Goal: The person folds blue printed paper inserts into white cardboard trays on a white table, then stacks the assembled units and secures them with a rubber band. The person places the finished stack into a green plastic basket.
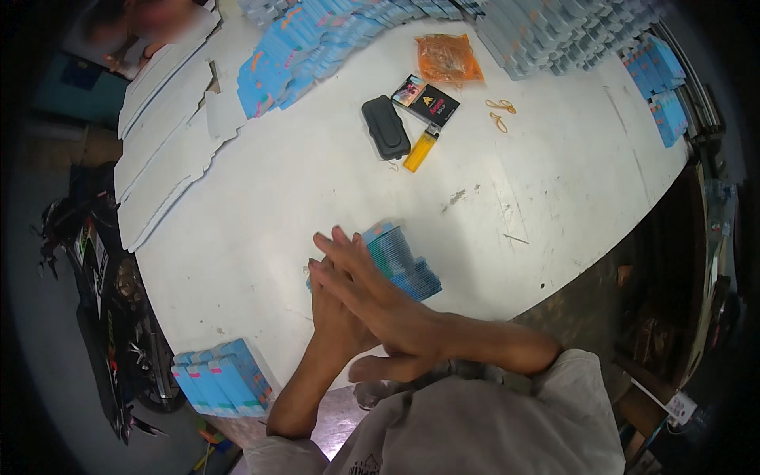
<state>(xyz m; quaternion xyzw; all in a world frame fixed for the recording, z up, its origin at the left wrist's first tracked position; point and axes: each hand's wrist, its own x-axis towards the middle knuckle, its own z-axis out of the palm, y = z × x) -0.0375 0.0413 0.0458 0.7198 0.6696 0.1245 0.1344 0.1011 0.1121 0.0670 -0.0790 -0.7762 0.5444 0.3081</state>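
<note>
A fanned row of blue folded paper cartons [404, 265] lies on the white table in front of me. My right hand [380, 293] crosses over my left hand, its fingers stretched out toward the upper left and its thumb apart. Beneath it, my left hand [328, 313] lies flat against the near left side of the row, pointing away from me. Most of its fingers are covered by the right hand. Neither hand visibly grips anything, and the left end of the row is hidden under them.
Bundled blue cartons [226, 376] sit at the near left edge. Farther off are a black case [385, 127], a yellow lighter [421, 150], a dark packet [427, 100], an orange bag [449, 58] and rubber bands [499, 115]. White sheets [170, 134] and stacked grey cartons [554, 36] line the far side.
</note>
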